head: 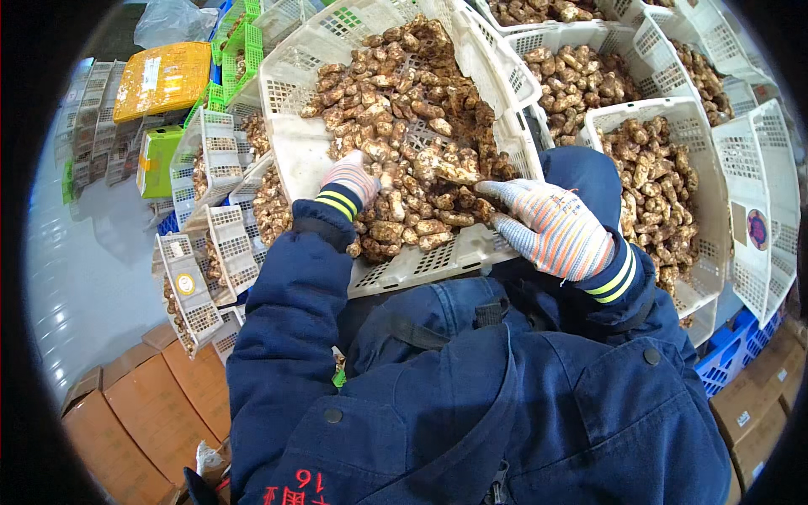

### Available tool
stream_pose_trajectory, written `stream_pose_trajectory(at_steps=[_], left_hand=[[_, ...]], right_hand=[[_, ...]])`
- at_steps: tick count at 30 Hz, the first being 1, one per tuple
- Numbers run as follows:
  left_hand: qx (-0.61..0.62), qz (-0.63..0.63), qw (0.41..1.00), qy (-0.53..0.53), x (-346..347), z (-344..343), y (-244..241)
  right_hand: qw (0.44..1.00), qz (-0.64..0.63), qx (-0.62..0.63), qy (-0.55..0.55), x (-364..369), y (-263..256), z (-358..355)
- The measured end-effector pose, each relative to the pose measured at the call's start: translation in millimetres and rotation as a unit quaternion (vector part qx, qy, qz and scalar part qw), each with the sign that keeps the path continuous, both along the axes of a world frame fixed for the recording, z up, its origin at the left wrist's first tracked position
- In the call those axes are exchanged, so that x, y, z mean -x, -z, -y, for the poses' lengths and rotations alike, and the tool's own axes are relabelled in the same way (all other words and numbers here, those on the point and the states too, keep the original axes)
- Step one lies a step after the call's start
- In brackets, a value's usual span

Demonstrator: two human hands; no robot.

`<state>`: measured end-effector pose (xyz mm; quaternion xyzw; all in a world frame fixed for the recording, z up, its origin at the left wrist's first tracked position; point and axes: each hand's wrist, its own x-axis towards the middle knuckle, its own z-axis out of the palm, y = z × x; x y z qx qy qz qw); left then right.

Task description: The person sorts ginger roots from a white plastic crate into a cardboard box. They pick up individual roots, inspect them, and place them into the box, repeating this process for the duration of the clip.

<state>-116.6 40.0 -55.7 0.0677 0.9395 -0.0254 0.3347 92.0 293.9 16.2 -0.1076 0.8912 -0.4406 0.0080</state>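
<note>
A white perforated plastic crate [300,158] lies tilted before me, holding a heap of brown, soil-stained mushrooms [379,120]. My left hand [350,180], in a striped knit glove, is at the left side of the heap. Its fingertips are hidden, so a grip cannot be made out. My right hand [555,221], in a matching glove, reaches in over the crate's right edge. Its forefinger is at the end of a long, pale-brown mushroom [451,170], with the thumb apart and lower down. Whether the right hand grips a mushroom is unclear.
More mushroom-filled white crates stand at right [710,252] and upper right [631,38]. Smaller white baskets [221,151] and green baskets [252,53] line the left. A yellow lidded box [165,79] sits behind them. Cardboard cartons [158,410] flank me low on both sides.
</note>
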Motion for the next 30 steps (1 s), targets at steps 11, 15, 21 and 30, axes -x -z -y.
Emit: stream_pose_trajectory(at_steps=[11, 15, 21, 30], left_hand=[[-0.72, 0.345, 0.533, -0.279, -71, 0, -56], [-0.672, 0.306, 0.612, -0.283, -70, -1, -59], [-0.719, 0.348, 0.489, -0.351, -70, -4, -53], [-0.729, 0.12, 0.61, -0.286, -108, -65, -96]], right_hand=[[0.968, 0.13, 0.213, 0.026, 16, 1, 28], [0.951, 0.15, 0.26, 0.077, 21, 4, 34], [0.923, 0.181, 0.328, 0.089, 26, -18, 43], [0.804, 0.203, 0.543, 0.132, 52, -4, 65]])
